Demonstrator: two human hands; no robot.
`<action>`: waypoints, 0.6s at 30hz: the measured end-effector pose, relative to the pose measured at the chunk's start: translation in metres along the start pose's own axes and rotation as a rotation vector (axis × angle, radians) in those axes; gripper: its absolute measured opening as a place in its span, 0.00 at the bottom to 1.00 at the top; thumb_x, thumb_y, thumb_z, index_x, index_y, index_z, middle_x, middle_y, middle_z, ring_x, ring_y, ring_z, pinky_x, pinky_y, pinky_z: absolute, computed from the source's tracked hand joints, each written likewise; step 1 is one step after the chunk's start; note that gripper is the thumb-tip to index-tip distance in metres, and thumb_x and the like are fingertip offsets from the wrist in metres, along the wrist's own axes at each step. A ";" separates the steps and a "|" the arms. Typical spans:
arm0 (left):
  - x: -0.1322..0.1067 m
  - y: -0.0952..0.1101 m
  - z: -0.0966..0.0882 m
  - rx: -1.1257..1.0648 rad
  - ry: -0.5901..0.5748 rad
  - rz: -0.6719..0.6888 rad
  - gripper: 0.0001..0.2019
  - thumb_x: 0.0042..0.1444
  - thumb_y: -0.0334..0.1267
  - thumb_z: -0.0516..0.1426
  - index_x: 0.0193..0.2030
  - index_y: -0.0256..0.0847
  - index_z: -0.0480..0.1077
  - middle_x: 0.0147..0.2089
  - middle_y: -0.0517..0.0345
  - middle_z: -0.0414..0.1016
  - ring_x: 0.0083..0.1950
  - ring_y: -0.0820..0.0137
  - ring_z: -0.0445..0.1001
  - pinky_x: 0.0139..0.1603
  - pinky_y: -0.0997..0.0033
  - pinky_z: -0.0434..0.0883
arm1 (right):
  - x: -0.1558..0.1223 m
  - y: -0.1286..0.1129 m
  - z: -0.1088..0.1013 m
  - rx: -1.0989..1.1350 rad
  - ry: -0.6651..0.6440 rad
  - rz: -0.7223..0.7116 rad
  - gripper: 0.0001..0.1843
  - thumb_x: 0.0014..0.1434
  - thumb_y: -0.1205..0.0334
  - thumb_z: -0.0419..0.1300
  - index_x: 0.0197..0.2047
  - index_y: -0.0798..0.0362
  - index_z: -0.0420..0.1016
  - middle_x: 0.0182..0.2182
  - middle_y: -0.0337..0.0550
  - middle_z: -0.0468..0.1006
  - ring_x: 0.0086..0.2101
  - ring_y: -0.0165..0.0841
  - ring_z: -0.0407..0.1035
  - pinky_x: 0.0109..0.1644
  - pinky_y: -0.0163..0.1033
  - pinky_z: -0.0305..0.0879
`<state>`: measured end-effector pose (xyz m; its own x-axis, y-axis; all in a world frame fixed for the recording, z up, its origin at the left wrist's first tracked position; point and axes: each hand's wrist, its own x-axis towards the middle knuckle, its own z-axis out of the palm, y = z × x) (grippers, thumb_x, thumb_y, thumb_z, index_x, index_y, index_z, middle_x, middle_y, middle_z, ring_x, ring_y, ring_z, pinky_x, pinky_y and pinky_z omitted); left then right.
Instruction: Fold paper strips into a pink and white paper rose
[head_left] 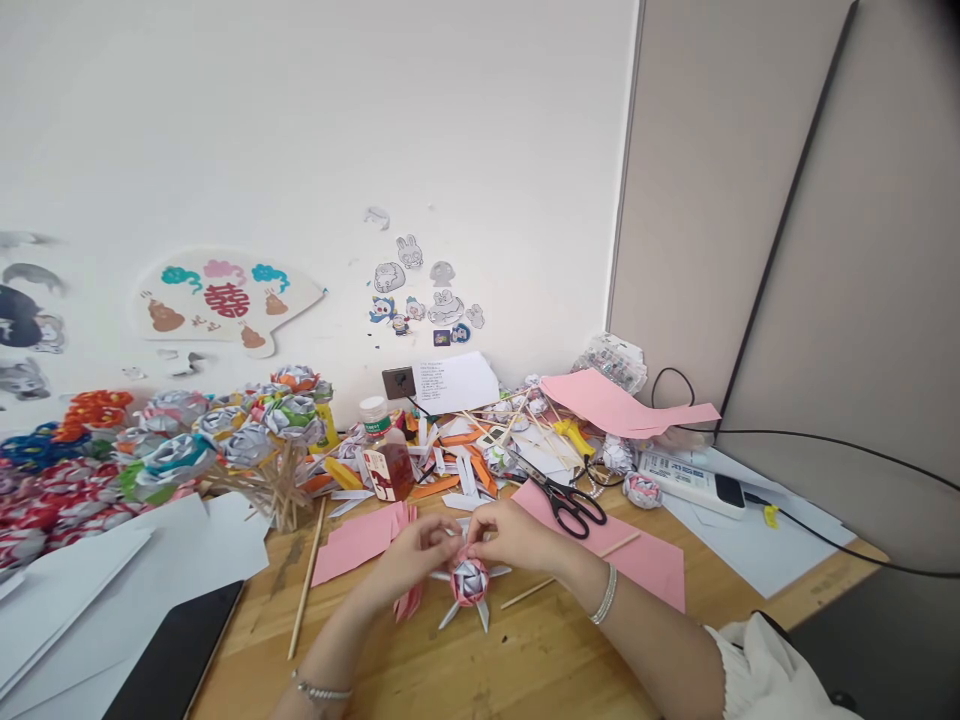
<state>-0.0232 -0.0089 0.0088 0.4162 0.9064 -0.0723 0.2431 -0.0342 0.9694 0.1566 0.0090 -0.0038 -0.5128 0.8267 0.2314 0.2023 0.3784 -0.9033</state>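
Note:
A folded paper flower (470, 580) in pink and white lies on the wooden table in front of me, narrow white strips fanning out from beneath it. At its far edge, my left hand (421, 552) has thumb and fingers closed on the flower's pink paper. Opposite, my right hand (511, 538) pinches the same far edge, its fingertips close to the left ones. Just what lies between the fingertips is partly hidden. Pink paper sheets (360, 542) lie beside my left hand, and black-handled scissors (574, 508) rest beyond my right wrist.
Finished paper flowers on sticks (247, 440) crowd the left. A bottle (384, 455) stands behind my hands, near piled paper scraps (469, 470). Wooden sticks (306, 580) flank the work area. A black tablet-like slab (176, 655) lies front left; a white power strip (694, 482) sits right.

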 end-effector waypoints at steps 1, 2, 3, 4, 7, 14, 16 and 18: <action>0.000 -0.001 -0.002 -0.073 -0.007 -0.026 0.22 0.45 0.56 0.59 0.36 0.38 0.69 0.26 0.61 0.72 0.29 0.69 0.73 0.35 0.68 0.69 | 0.000 0.000 0.001 -0.036 0.006 -0.039 0.04 0.46 0.72 0.64 0.24 0.56 0.74 0.23 0.36 0.75 0.27 0.29 0.68 0.31 0.31 0.61; 0.001 -0.002 -0.003 -0.115 -0.010 -0.043 0.23 0.45 0.57 0.59 0.36 0.38 0.69 0.26 0.61 0.72 0.29 0.70 0.73 0.36 0.67 0.70 | 0.000 0.000 0.001 -0.078 0.009 -0.077 0.04 0.46 0.72 0.65 0.24 0.55 0.75 0.24 0.36 0.75 0.28 0.29 0.68 0.32 0.31 0.61; 0.002 -0.004 -0.005 -0.121 -0.017 -0.049 0.23 0.43 0.58 0.60 0.33 0.37 0.68 0.26 0.61 0.72 0.29 0.70 0.72 0.36 0.68 0.69 | 0.000 0.000 0.002 -0.124 0.011 -0.111 0.04 0.46 0.72 0.65 0.25 0.55 0.76 0.24 0.36 0.75 0.29 0.29 0.68 0.33 0.31 0.61; 0.003 -0.007 -0.005 -0.106 -0.062 -0.056 0.23 0.40 0.56 0.63 0.31 0.36 0.68 0.26 0.61 0.73 0.28 0.71 0.72 0.35 0.69 0.69 | 0.001 0.002 0.003 -0.171 0.015 -0.141 0.04 0.47 0.72 0.65 0.25 0.55 0.76 0.24 0.36 0.75 0.29 0.29 0.68 0.34 0.31 0.61; 0.009 -0.015 -0.006 -0.111 -0.014 -0.027 0.24 0.34 0.56 0.66 0.27 0.38 0.64 0.24 0.64 0.70 0.25 0.74 0.69 0.29 0.74 0.66 | 0.002 0.006 0.004 -0.279 0.036 -0.224 0.04 0.48 0.72 0.66 0.28 0.54 0.78 0.25 0.37 0.76 0.30 0.29 0.68 0.35 0.31 0.61; 0.011 -0.013 -0.003 -0.068 0.050 0.012 0.24 0.39 0.58 0.63 0.27 0.39 0.61 0.20 0.68 0.66 0.21 0.76 0.65 0.25 0.76 0.61 | 0.005 0.012 0.002 -0.449 0.056 -0.517 0.06 0.58 0.62 0.61 0.33 0.53 0.79 0.28 0.42 0.79 0.33 0.32 0.69 0.40 0.36 0.64; 0.011 -0.014 -0.003 -0.058 0.064 0.018 0.24 0.39 0.58 0.62 0.26 0.39 0.60 0.20 0.68 0.65 0.21 0.76 0.65 0.24 0.76 0.60 | 0.005 0.012 0.002 -0.467 0.042 -0.594 0.09 0.60 0.60 0.58 0.33 0.53 0.79 0.29 0.43 0.79 0.34 0.32 0.69 0.40 0.37 0.65; 0.012 -0.015 -0.003 -0.047 0.082 0.034 0.24 0.39 0.59 0.62 0.26 0.40 0.60 0.19 0.68 0.64 0.21 0.76 0.64 0.24 0.76 0.59 | 0.004 0.010 0.001 -0.474 0.017 -0.649 0.11 0.62 0.60 0.56 0.33 0.54 0.78 0.30 0.44 0.79 0.35 0.32 0.69 0.41 0.37 0.65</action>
<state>-0.0248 0.0043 -0.0062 0.3499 0.9365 -0.0219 0.1883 -0.0474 0.9810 0.1554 0.0158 -0.0127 -0.6378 0.3863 0.6664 0.2033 0.9189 -0.3381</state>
